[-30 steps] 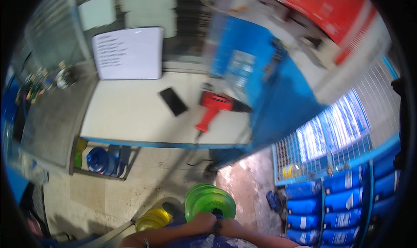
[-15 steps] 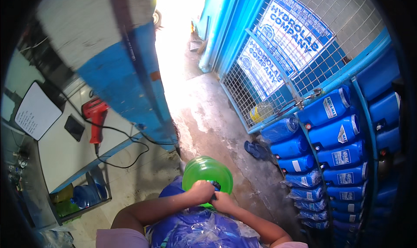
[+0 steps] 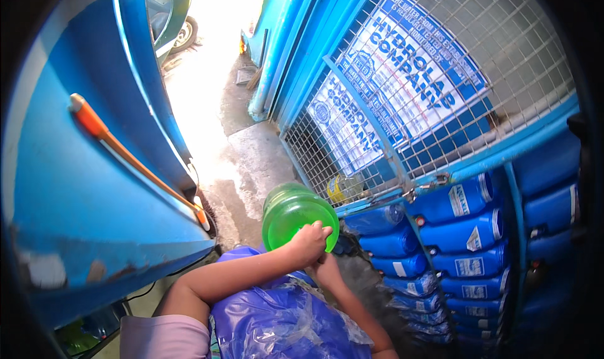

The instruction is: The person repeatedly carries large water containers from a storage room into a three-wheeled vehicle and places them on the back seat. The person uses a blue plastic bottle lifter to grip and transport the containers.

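A translucent green water jug point(image 3: 283, 208), round and ribbed, is in front of my body with its broad side turned up. My left hand point(image 3: 310, 242) is closed at the jug's near end, thumb and fingers bent together. Just below and touching it, my right hand point(image 3: 324, 272) is closed too. The jug's neck and whatever lies between my fingers are hidden by the hands. Beneath my forearms spreads a shiny purple-blue covering point(image 3: 264, 318) with crumpled clear plastic over it.
To the right, blue water containers point(image 3: 462, 231) are stacked in a rack below a wire mesh gate point(image 3: 415, 164) with posters behind it. A blue panel point(image 3: 69, 189) with an orange handle point(image 3: 141, 164) stands left. Ahead, a concrete walkway point(image 3: 255, 161) leads to a bright doorway with a parked vehicle point(image 3: 179, 32).
My view has moved forward and turned, so the table with the red tool has left it and the blue panel fills the left. The green jug has come along with my hands.
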Tool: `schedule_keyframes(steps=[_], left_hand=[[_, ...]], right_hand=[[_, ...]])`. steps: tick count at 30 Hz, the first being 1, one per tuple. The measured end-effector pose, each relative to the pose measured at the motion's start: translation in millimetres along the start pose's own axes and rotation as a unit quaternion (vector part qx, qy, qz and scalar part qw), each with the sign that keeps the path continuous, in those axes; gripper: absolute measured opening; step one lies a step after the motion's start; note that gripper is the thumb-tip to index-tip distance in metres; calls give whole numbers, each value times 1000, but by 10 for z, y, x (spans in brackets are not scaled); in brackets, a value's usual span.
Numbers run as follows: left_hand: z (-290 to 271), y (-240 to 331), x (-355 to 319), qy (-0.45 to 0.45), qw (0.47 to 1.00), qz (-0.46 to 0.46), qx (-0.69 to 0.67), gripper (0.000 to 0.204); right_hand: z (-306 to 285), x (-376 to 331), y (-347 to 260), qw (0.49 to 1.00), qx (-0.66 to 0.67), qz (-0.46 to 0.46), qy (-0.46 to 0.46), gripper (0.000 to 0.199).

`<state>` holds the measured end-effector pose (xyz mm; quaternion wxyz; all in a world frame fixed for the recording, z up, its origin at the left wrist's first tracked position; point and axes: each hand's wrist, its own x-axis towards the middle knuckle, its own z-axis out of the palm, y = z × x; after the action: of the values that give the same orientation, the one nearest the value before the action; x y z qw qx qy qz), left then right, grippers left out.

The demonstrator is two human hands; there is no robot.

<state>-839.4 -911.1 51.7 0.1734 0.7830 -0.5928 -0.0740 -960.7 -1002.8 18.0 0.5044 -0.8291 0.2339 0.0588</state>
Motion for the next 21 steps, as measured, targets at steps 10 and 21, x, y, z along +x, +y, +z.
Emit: schedule_keyframes(steps=[10,21], left_hand=[[-173,-1949,1465,-32,997,17,65,11],[-600,-3952,1933,9,985,-171,24,11]], right_hand=[[-556,2698,-370,974,-187,-12,-131,31],[-285,5053,-1393,914,-281,-26,-291,34]])
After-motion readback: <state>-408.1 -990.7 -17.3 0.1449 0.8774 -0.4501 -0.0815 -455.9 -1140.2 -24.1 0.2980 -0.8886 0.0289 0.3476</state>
